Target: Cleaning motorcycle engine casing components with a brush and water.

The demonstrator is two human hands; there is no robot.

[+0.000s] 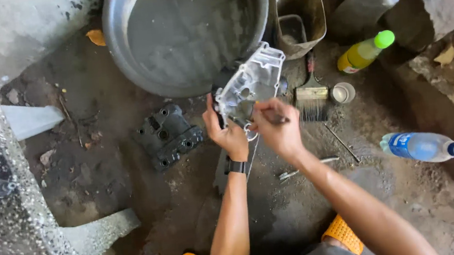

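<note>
My left hand [226,133] grips the lower edge of a pale metal engine cover [253,80], held tilted above the dirt floor with its hollow inner side toward me. My right hand [277,131] is closed around a small thin tool [276,118] whose tip rests inside the cover. A black watch sits on my left wrist. Both forearms reach in from the bottom of the view.
A big grey metal basin [184,32] lies behind the cover. A dark engine part [168,136] rests on the floor at left. A paintbrush [311,94], cut plastic jug [298,18], small tin, yellow bottle [365,52], grey bottle [367,0] and blue-labelled bottle [423,146] lie at right. Speckled concrete bench [8,220] at left.
</note>
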